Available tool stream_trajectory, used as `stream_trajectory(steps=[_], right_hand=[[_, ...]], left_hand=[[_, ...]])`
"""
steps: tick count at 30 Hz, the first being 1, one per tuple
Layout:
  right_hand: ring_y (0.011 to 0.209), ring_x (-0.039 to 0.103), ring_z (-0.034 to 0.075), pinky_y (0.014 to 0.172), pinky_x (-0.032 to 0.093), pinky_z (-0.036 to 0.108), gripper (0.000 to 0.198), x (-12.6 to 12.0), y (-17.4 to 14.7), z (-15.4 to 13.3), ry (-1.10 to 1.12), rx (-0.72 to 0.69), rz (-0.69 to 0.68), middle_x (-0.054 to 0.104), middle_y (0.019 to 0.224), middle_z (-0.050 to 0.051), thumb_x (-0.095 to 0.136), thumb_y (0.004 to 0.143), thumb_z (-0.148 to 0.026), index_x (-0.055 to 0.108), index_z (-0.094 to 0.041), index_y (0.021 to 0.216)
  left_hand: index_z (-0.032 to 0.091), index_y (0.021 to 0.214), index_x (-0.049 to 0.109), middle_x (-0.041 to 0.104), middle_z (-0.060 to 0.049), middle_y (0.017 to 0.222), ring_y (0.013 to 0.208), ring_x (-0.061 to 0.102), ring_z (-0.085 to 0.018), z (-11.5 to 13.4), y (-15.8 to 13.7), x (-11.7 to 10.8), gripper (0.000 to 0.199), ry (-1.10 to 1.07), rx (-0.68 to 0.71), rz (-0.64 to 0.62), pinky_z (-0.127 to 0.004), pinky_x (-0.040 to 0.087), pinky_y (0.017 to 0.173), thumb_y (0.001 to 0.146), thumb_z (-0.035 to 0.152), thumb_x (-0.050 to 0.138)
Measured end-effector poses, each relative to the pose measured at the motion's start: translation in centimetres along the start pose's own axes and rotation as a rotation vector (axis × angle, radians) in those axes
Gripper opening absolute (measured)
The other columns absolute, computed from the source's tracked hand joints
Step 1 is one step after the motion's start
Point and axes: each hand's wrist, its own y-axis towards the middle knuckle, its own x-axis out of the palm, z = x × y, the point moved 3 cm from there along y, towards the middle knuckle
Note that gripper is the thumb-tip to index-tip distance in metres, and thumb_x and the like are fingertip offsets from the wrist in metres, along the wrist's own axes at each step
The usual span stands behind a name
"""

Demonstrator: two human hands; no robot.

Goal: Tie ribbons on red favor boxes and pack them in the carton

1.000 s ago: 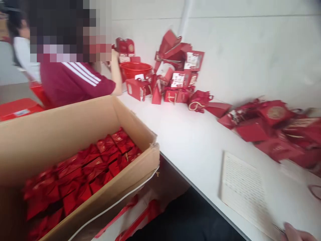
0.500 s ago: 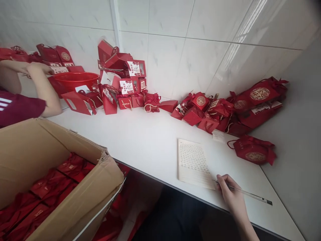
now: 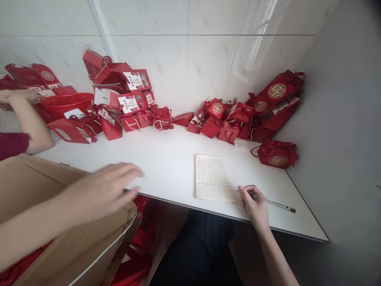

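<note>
My right hand (image 3: 253, 204) pinches a clear pen (image 3: 275, 203) with a dark end, its tip at the right edge of a notepad (image 3: 212, 192). Rows of handwriting fill the upper part of the lined page, and the lower lines are blank. My left hand (image 3: 110, 188) is slightly blurred over the table's front edge, above the rim of a cardboard box (image 3: 98, 242). Its fingers are stretched out, the thumb apart, with nothing between them.
Red gift boxes (image 3: 210, 126) lie along the wall, with a taller stack (image 3: 131, 103) left of them. A six-sided red box (image 3: 275, 153) sits at the right. A co-worker's arm (image 3: 31, 121) rests by a red basin (image 3: 68, 101). A white strap (image 3: 101, 256) crosses the cardboard box.
My left hand has come into view from the left, over the cardboard box. The view has shifted, moving the table's contents leftward. My right hand still holds the pen beside the notepad.
</note>
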Motion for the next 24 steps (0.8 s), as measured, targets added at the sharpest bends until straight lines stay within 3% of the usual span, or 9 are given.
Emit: stream_trajectory(steps=[4,7,10,13,18,20,24], right_hand=[[0.038,0.034,0.009,0.035,0.024,0.02,0.044,-0.5,0.3,0.7,0.188,0.021,0.16,0.042,0.047,-0.005,0.07,0.072,-0.052,0.041,-0.02,0.061],[0.039,0.035,0.009,0.034,0.025,0.019,0.045,-0.7,0.5,0.8,0.308,0.023,0.227,0.042,0.049,-0.005,0.07,0.072,-0.049,0.038,-0.02,0.059],[0.039,0.035,0.008,0.034,0.026,0.019,0.041,-0.7,0.7,0.6,0.347,0.051,0.221,0.044,0.051,-0.005,0.071,0.07,-0.045,0.041,-0.02,0.061],[0.039,0.036,0.009,0.034,0.027,0.019,0.033,-0.5,0.9,0.5,0.288,0.067,0.162,0.047,0.052,-0.005,0.07,0.07,-0.042,0.045,-0.02,0.069],[0.041,0.04,0.009,0.037,0.03,0.019,0.034,0.2,0.9,-0.2,0.132,0.052,0.194,0.051,0.052,-0.004,0.067,0.074,-0.043,0.041,-0.021,0.073],[0.04,0.039,0.009,0.039,0.03,0.02,0.037,1.5,0.7,-1.1,0.097,0.01,0.159,0.05,0.051,-0.004,0.066,0.076,-0.044,0.039,-0.021,0.067],[0.045,0.041,0.01,0.046,0.034,0.022,0.037,6.0,0.2,-3.0,0.024,-0.165,-0.05,0.046,0.052,-0.004,0.064,0.079,-0.044,0.041,-0.02,0.062]], left_hand=[[0.017,0.113,0.057,0.053,-0.01,0.125,0.111,0.052,-0.024,5.6,5.3,5.6,0.031,-0.094,0.362,-0.223,-0.037,0.043,0.094,0.084,0.025,0.048],[0.015,0.125,0.049,0.038,-0.015,0.139,0.128,0.037,-0.03,7.3,7.2,9.8,0.045,-0.144,0.423,-0.302,-0.041,0.036,0.102,0.081,0.026,0.054],[0.019,0.135,0.038,0.027,-0.014,0.146,0.135,0.024,-0.032,6.7,7.1,12.6,0.059,-0.21,0.41,-0.381,-0.044,0.03,0.106,0.08,0.027,0.057],[0.025,0.14,0.03,0.02,-0.012,0.15,0.137,0.018,-0.032,5.9,6.6,13.8,0.068,-0.246,0.382,-0.442,-0.046,0.028,0.107,0.078,0.021,0.058],[0.026,0.137,0.035,0.013,-0.01,0.152,0.139,0.009,-0.031,6.2,7.2,13.8,0.065,-0.27,0.394,-0.484,-0.047,0.023,0.109,0.077,0.019,0.059],[0.026,0.138,0.034,0.014,-0.009,0.152,0.139,0.009,-0.03,6.3,7.5,13.9,0.066,-0.281,0.418,-0.495,-0.046,0.021,0.11,0.077,0.019,0.058],[0.03,0.137,0.033,0.014,-0.006,0.152,0.138,0.013,-0.03,6.3,7.6,14.2,0.069,-0.282,0.432,-0.485,-0.046,0.02,0.11,0.075,0.016,0.059]])
